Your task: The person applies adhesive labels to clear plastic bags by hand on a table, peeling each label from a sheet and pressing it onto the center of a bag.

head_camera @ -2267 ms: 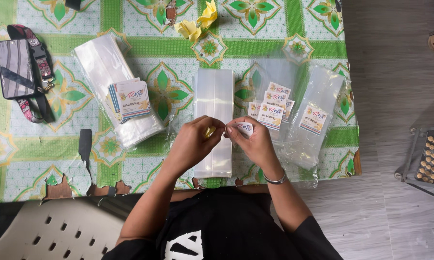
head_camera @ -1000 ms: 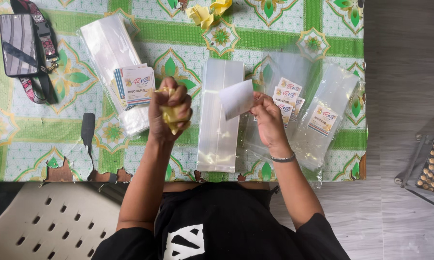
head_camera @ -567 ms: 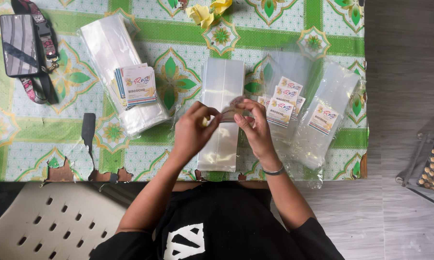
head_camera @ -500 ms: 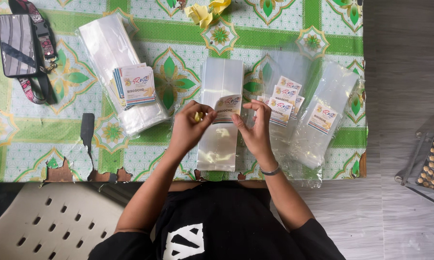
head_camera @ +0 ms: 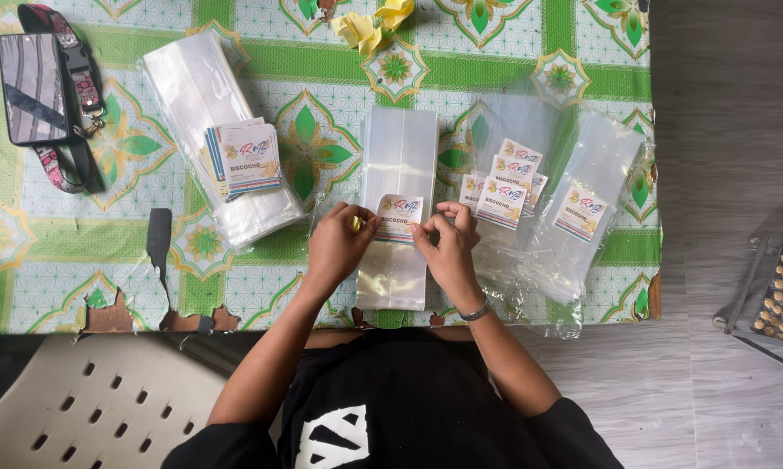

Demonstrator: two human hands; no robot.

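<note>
Phone in clear case with patterned lanyard [head_camera: 35, 100] at table's far left, crumpled yellow paper scraps [head_camera: 372, 24] at top edge, white perforated plastic chair [head_camera: 96, 408], tray of small round biscuits [head_camera: 782, 300] on floor.

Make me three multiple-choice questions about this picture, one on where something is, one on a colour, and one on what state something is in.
1. Where does the phone in its case lie?
A. Far left of the table
B. On the grey floor at right
C. Under the clear bag being worked on

2. What colour are the crumpled paper scraps at the table's top edge?
A. Blue
B. Yellow
C. Red

3. What is the state of the sticker between the hands?
A. Rolled into a ball
B. Torn in half
C. Held flat against the clear bag

Answers: A, it sits by the strap at far left; B, they show plain yellow; C, the left hand and right hand pinch its two sides on the bag.
</note>
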